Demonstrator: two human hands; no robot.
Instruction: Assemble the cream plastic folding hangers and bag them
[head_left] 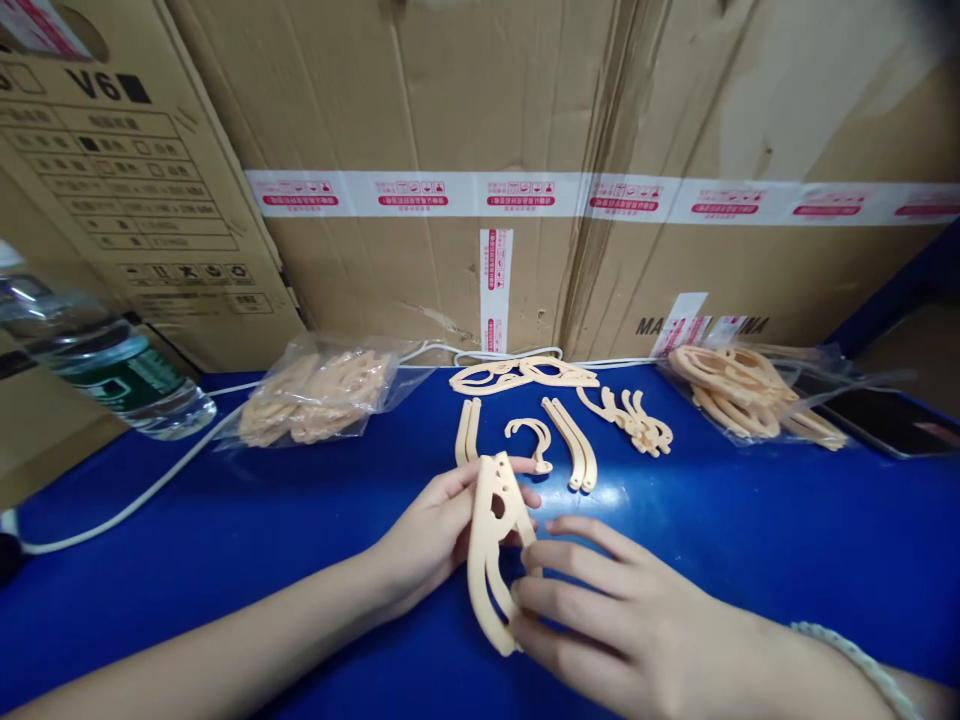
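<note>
Upright above the blue table, a cream plastic folding piece [484, 570] with curved arms and cut-outs is gripped near its top by my left hand [442, 520], fingers behind it. My right hand [600, 610] has its fingertips closed on the piece's lower right edge. Just beyond lie a cream hook [534, 440], a pair of straight-ish strips [468, 430] to its left and a pair of curved strips [571, 445] to its right. Farther back are flat cream pieces with cut-outs [491, 376], and several small hooks [637, 425] lie in a pile at their right.
Clear bags of cream parts lie at the left [322, 395] and right [739, 390]. A phone [892, 415] is beside the right bag. A water bottle [112, 360] leans at the left near a white cable [142, 512]. Cardboard boxes [420, 100] stand behind the blue table [787, 540].
</note>
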